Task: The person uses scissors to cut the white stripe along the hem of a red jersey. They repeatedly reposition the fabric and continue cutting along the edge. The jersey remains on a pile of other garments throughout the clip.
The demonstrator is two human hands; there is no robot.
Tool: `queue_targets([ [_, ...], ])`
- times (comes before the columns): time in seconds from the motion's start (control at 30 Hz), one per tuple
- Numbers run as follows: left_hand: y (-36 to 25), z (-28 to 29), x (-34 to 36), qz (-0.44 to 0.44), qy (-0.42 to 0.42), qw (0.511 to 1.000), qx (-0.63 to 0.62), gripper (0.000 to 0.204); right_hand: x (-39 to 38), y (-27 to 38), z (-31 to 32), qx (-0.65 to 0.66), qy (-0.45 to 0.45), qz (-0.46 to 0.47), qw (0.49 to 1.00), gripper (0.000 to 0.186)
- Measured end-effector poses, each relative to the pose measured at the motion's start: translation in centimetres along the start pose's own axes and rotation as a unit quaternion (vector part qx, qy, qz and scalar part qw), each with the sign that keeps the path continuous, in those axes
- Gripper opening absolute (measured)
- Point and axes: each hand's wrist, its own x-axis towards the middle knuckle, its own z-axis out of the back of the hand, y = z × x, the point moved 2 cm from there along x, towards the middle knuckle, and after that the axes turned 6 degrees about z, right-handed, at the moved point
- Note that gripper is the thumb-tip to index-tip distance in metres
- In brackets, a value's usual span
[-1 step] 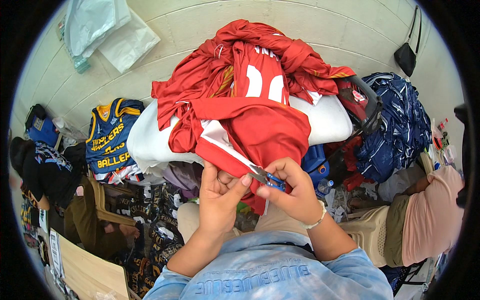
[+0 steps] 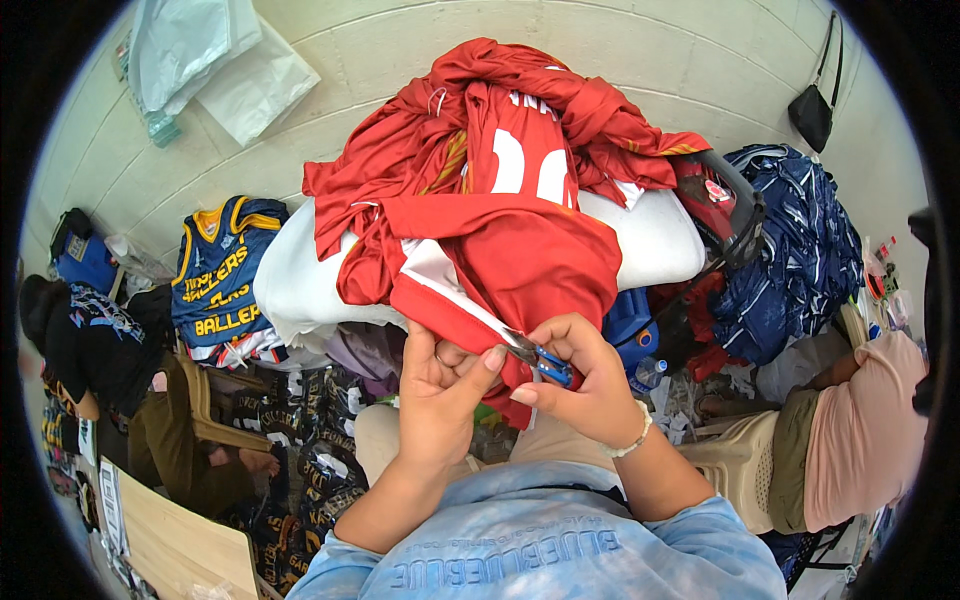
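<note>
A red jersey [image 2: 545, 255] with white figures lies bunched over a white padded surface [image 2: 655, 240], and its near edge hangs toward me. My left hand [image 2: 440, 385] pinches that edge, a red band with a white strip, between thumb and fingers. In my right hand [image 2: 580, 380] is a small pair of thread snips [image 2: 550, 366] with blue handles. Their dark blades point left and lie against the edge of the cloth, close to my left thumb tip. Whether a thread sits between the blades is too small to tell.
Navy and yellow jerseys [image 2: 218, 275] hang at the left of the padded surface. A heap of dark blue garments [image 2: 790, 250] stands at right. One person [image 2: 110, 320] sits at left, another [image 2: 865, 430] at right on a plastic chair [image 2: 735, 465]. Dark printed garments [image 2: 310, 480] cover the floor.
My right hand and the snips have shifted very slightly, the handles a little to the right, and my right thumb has dropped a bit. My left hand and the jersey look unmoved.
</note>
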Motion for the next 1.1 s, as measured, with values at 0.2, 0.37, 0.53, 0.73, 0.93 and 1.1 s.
queue_targets([
  [0.2, -0.4, 0.5, 0.7, -0.026, -0.048, 0.998, -0.028, 0.076, -0.2, -0.2, 1.0, -0.086, 0.038, -0.052, 0.994, 0.017],
  [0.37, -0.4, 0.5, 1.0, -0.024, -0.013, 0.999, -0.032, 0.077, 0.1, -0.5, 0.8, -0.037, -0.001, 0.018, 0.999, 0.021],
  [0.53, -0.2, 0.5, 0.9, -0.019, 0.007, 1.0, -0.023, 0.078, 0.0, -0.1, 0.8, -0.162, -0.028, 0.085, 0.983, 0.029],
  [0.73, -0.1, 0.5, 0.7, -0.01, 0.013, 0.999, -0.027, 0.079, 0.1, 0.4, 0.6, -0.202, -0.013, 0.109, 0.973, 0.031],
  [0.93, 0.1, 0.4, 0.6, -0.011, 0.009, 1.0, 0.006, 0.08, 0.1, 0.4, 0.4, -0.2, -0.01, 0.117, 0.973, 0.03],
  [1.1, -0.1, 0.2, 0.5, -0.008, -0.004, 1.0, 0.006, 0.081, 0.2, 0.3, 0.5, -0.196, -0.015, 0.115, 0.974, 0.029],
])
